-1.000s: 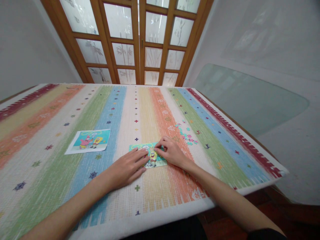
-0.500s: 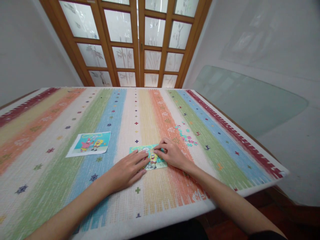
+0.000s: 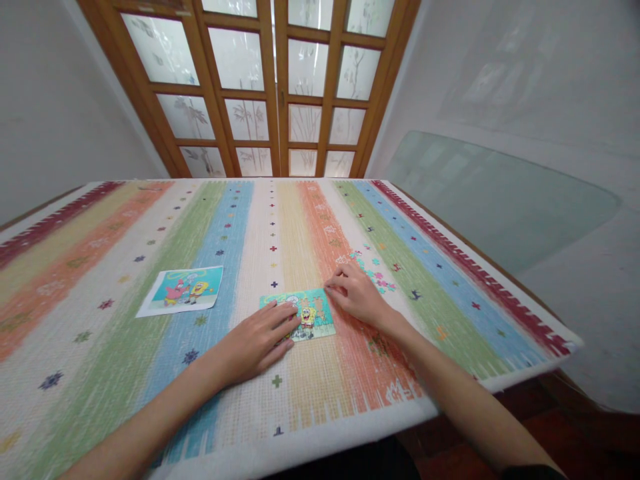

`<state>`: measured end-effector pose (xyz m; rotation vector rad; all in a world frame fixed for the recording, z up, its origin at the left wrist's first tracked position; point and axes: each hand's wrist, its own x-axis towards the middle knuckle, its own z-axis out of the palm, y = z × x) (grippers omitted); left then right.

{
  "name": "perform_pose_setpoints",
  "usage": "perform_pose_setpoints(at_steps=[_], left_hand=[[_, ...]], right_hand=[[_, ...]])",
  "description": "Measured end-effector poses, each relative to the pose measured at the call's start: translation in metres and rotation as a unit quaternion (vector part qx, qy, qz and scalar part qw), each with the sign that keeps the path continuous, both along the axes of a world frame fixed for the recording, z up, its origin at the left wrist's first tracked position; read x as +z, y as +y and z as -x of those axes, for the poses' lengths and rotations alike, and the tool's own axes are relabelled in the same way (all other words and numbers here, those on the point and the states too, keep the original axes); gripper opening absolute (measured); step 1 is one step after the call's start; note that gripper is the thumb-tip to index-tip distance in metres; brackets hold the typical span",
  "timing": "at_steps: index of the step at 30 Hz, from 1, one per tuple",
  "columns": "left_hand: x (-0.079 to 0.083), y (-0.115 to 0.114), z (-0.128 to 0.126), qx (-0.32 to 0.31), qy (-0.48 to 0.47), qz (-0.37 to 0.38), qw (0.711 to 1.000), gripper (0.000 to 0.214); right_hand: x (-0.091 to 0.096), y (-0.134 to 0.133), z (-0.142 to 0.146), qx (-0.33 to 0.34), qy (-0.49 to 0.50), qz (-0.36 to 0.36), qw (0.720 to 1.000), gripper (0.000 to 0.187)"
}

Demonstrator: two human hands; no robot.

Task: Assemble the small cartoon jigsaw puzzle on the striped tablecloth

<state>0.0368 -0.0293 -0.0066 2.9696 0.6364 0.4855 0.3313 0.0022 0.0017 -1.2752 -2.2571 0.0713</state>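
Note:
A small cartoon jigsaw puzzle (image 3: 314,312) lies on the striped tablecloth (image 3: 150,373). My left hand (image 3: 257,340) rests flat with its fingers stretched out, the fingertips on the puzzle's left part. My right hand (image 3: 356,295) sits just right of the puzzle's top right corner, its fingers curled and pinched together; what they hold, if anything, is hidden. Several loose puzzle pieces (image 3: 375,273), pink and teal, lie just beyond the right hand.
A printed reference picture (image 3: 183,290) of the same cartoon lies to the left on the cloth. The table's right edge (image 3: 500,280) and near edge are close. Wooden glazed doors (image 3: 280,87) stand behind the table; a glass panel (image 3: 490,193) leans at the right.
My right hand has drawn off the puzzle to the right, toward the loose pieces. My left hand stays put on the puzzle. The camera tilted slightly.

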Motion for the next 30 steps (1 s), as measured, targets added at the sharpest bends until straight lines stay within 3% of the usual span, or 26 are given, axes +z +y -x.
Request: perform_pose_setpoints(at_steps=[4,7,10,13,30], left_hand=[[-0.001,0.000,0.002,0.000,0.003,0.004,1.000,0.039],[-0.002,0.001,0.002,-0.002,0.005,0.005,1.000,0.039],[-0.002,0.001,0.002,-0.006,0.004,0.007,1.000,0.039],[-0.002,0.002,0.002,-0.006,0.007,0.008,1.000,0.039],[0.002,0.000,0.000,-0.001,-0.001,0.002,1.000,0.038]], right_hand=[[0.016,0.015,-0.050,-0.132,-0.039,-0.002,0.991,0.013],[0.021,0.020,-0.081,-0.194,-0.089,0.064,0.975,0.017],[0.020,0.019,-0.093,-0.189,-0.137,0.122,0.965,0.017],[0.017,0.019,-0.092,-0.176,-0.154,0.135,0.963,0.018],[0.018,0.023,-0.091,-0.166,-0.096,0.180,0.965,0.014]])
